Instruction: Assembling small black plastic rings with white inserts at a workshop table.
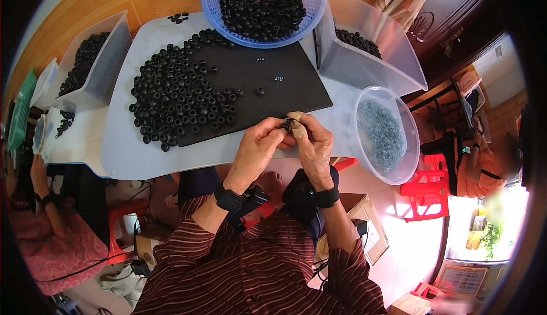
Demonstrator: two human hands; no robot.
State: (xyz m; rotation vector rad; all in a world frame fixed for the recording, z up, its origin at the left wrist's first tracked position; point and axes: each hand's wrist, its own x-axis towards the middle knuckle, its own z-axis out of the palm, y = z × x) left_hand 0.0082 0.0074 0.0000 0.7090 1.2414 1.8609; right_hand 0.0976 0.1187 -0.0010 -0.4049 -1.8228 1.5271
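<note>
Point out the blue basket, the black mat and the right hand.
Blue basket (315, 0): head view, inner wall.
Black mat (279, 98): head view, bare upper surface.
Right hand (315, 147): head view, middle of the hand.

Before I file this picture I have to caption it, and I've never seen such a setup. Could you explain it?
There is no robot here, just a person's two hands, seen from above by a head-worn fisheye camera, which bends straight edges. The left hand and right hand meet near the table's front edge, fingertips pinching a small black piece, mostly hidden. On the pale table lie a dark board and, partly on it, a heap of black ring-shaped pieces. A blue basket at the far side holds more; a round clear tub at the right holds bluish bits.
</note>
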